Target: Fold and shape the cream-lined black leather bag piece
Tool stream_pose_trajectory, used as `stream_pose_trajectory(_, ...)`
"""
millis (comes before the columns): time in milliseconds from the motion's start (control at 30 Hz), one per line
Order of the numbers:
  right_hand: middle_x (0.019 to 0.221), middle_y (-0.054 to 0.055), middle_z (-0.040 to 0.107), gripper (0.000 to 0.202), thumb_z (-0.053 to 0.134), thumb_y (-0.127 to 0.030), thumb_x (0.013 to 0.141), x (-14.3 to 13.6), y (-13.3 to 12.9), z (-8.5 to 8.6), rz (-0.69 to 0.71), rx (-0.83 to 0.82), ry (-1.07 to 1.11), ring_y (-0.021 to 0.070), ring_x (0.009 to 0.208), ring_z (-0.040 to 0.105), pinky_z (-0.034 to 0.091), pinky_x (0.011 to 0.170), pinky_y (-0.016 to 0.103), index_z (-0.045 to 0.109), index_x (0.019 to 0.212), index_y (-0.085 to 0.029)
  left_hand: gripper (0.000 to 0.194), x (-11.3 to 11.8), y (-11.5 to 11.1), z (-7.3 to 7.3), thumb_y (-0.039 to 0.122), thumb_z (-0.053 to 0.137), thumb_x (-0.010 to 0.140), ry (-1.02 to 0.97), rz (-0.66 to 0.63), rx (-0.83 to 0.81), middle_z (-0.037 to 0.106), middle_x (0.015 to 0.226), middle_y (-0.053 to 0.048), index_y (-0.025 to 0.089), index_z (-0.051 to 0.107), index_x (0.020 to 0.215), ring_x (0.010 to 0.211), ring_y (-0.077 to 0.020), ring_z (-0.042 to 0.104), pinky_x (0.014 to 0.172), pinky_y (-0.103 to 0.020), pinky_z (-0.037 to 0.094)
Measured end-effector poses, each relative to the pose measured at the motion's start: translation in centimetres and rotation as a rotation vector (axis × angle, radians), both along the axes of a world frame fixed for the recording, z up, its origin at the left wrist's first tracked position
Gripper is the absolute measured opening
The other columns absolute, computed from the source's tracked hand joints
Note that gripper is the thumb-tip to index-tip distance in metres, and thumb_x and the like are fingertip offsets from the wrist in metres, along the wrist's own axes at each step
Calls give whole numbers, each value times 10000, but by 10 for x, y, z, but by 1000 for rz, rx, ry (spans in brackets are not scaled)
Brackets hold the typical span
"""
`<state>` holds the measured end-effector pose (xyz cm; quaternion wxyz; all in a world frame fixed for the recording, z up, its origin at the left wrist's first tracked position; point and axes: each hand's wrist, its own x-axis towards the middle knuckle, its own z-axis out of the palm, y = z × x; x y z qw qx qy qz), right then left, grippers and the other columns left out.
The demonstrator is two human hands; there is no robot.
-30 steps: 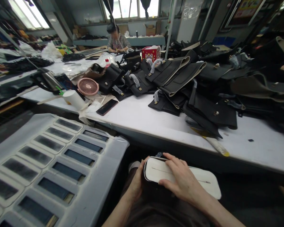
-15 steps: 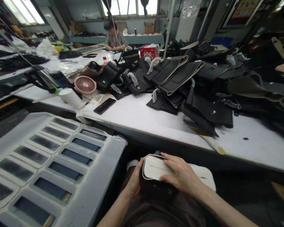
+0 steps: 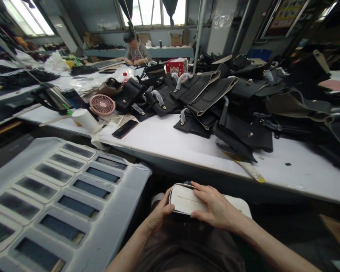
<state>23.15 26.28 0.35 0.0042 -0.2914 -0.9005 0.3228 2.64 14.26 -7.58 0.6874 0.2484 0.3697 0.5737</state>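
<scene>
On my lap, below the table's front edge, lies a flat white panel with a dark rim (image 3: 184,199). My left hand (image 3: 158,213) curls around its left end, with the thumb on top. My right hand (image 3: 214,207) lies flat across the top of the panel, fingers spread toward the left. The panel's right part (image 3: 240,207) shows beyond my right wrist. Both forearms reach in from the bottom of the view.
A white work table (image 3: 170,139) carries a heap of black leather bag pieces (image 3: 215,102), a pink fan (image 3: 102,104), a black phone (image 3: 125,129) and a white roll (image 3: 84,118). A grey rack with slots (image 3: 59,189) stands at my left. Another person (image 3: 136,49) sits far behind.
My hands and the white panel stay almost as they were; my left thumb has come further over the panel's end. The view has shifted slightly.
</scene>
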Motion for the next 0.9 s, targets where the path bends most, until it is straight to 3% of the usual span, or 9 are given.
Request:
stream_pose_trajectory(133,1505,152,413,409,616,-367,828,-2,-5,-7,-3,122,-2,328,1345,433,370,1095,599,621,1183,-164,824,-5,2,-1,381,770,708,-14,-64,18,503,1422,-123,243,396,1430,1331,-352,420,1123,-468,280)
stream_pose_trajectory(233,1517,136,401,486,579,-219,822,-5,-14,-12,55,274,85,331,1413,324,313,1128,633,534,1301,-149,853,-7,2,-4,366,772,689,-22,-69,7,511,1409,-107,266,372,1435,1328,-340,425,1131,-465,254)
stream_pose_trajectory(300,1523,130,392,436,580,-163,811,-5,-19,-18,42,351,185,322,1413,318,330,1138,597,557,1246,-144,865,-6,1,-4,366,766,688,-47,-67,3,521,1395,-104,280,350,1442,1315,-341,440,1120,-482,265)
stream_pose_trajectory(400,1454,169,446,302,622,-202,827,-1,-24,-34,-111,399,328,314,1306,447,467,1049,521,581,1122,-150,831,-2,1,-3,355,737,707,-89,-49,4,529,1383,-111,264,356,1439,1295,-346,461,1099,-495,293)
stream_pose_trajectory(467,1425,175,458,374,615,-210,845,1,-26,-44,-177,389,402,293,1283,468,505,1018,483,514,1202,-163,815,1,1,-1,349,736,696,-87,-8,-11,546,1367,-109,255,384,1425,1284,-347,471,1095,-485,295)
stream_pose_trajectory(533,1424,152,463,407,558,-175,880,3,-27,-48,-128,370,455,246,1298,456,504,1031,420,446,1272,-182,818,3,1,0,362,744,677,-63,39,-17,563,1351,-113,241,406,1411,1275,-357,478,1086,-485,297)
stream_pose_trajectory(700,1398,57,529,521,411,-92,921,-8,-26,-29,157,300,334,198,1285,451,424,1091,427,342,1415,-244,857,2,4,-2,380,753,676,-49,1,4,541,1388,-131,230,374,1430,1284,-367,476,1098,-505,279)
stream_pose_trajectory(800,1397,32,525,449,416,-144,941,-22,-24,-14,157,218,204,239,1221,474,435,1027,491,425,1368,-283,853,2,4,-3,347,753,673,-84,10,-15,520,1410,-122,244,374,1430,1309,-362,458,1106,-497,282)
stream_pose_trajectory(900,1263,-5,607,258,461,-223,960,-33,-22,-7,124,148,156,231,1083,514,447,933,471,567,1182,-299,829,5,3,-2,321,727,678,-108,62,-56,532,1396,-113,250,380,1428,1291,-344,478,1100,-476,295)
